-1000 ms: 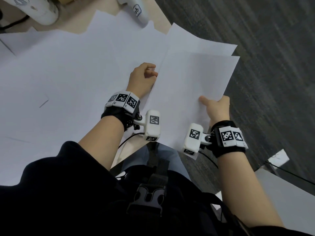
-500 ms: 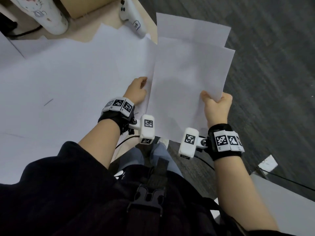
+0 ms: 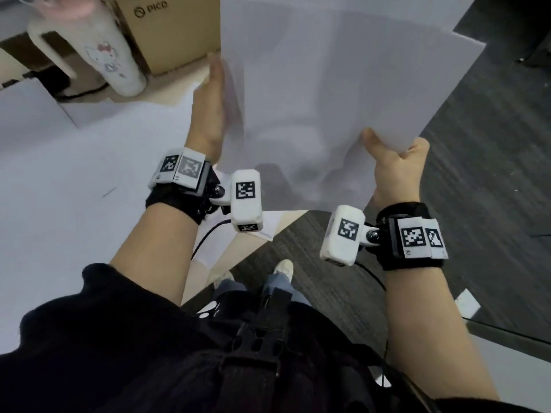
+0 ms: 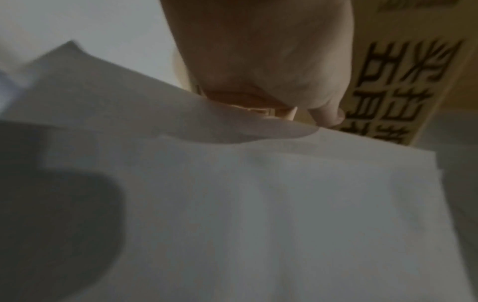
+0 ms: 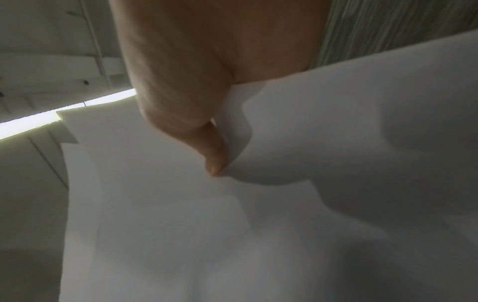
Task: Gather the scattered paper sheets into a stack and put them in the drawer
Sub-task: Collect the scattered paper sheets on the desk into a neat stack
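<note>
Several white paper sheets (image 3: 328, 84) are held up in the air as a loose, uneven bundle, above the table's right edge. My right hand (image 3: 393, 162) pinches their lower right edge, thumb on the near face, fingers behind; the right wrist view shows the thumb (image 5: 212, 155) creasing the paper (image 5: 232, 224). My left hand (image 3: 208, 96) lies flat with straight fingers against the bundle's left edge, the paper (image 4: 258, 204) running under its palm. More loose sheets (image 3: 89, 174) cover the table at left. No drawer is in view.
A white bottle with a cartoon print (image 3: 98, 52) and a cardboard box (image 3: 173, 31) stand at the table's back on the beige tabletop (image 3: 179, 79). Dark carpet (image 3: 477, 174) lies to the right, with a pale flat surface (image 3: 507, 368) at lower right.
The right hand has lifted the sheets off the table edge and up towards the camera. The left hand has left the table and straightened against the bundle's left edge.
</note>
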`<state>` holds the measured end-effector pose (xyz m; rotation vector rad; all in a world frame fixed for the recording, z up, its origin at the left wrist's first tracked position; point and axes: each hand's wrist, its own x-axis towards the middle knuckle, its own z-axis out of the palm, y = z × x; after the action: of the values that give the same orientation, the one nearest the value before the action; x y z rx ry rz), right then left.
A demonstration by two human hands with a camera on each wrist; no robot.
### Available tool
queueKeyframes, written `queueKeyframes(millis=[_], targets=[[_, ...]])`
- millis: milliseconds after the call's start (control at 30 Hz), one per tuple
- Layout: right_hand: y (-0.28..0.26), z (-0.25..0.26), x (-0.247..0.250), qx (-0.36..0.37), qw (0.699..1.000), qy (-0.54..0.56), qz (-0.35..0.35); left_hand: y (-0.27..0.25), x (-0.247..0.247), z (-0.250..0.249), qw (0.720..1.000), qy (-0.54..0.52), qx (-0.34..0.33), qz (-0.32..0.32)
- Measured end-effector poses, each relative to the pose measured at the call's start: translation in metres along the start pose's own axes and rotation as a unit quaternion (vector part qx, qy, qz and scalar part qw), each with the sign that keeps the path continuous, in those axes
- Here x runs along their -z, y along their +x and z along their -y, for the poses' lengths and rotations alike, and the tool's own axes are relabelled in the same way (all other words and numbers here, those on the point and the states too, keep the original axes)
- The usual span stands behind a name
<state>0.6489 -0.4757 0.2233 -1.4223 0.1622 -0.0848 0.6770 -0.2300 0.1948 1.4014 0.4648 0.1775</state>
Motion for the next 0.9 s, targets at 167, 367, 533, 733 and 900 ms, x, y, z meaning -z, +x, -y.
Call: queueKeyframes(millis=[167, 367, 533, 733, 900], targets=[[0.004, 0.015, -0.029, 0.046, 0.999, 0.024, 0.007, -0.021, 0.027, -0.048, 0.989, -0.006, -0.113, 0.099], [-0.002, -0.008, -0.066, 0.052, 0.996, -0.005, 0.067, -0.032, 0.056, -0.022, 0.987, 0.014, -0.131, 0.091], [-0.015, -0.032, -0.077, 0.004, 0.995, -0.051, 0.089, -0.04, 0.079, 0.004, 0.992, 0.045, -0.103, 0.063], [-0.011, -0.039, -0.079, -0.032, 0.993, -0.052, 0.1, -0.039, 0.093, 0.006, 0.995, -0.014, -0.06, 0.084], [-0.015, -0.051, -0.071, -0.064, 0.989, -0.085, 0.107, -0.041, 0.088, 0.021, 0.997, 0.02, -0.013, 0.067]])
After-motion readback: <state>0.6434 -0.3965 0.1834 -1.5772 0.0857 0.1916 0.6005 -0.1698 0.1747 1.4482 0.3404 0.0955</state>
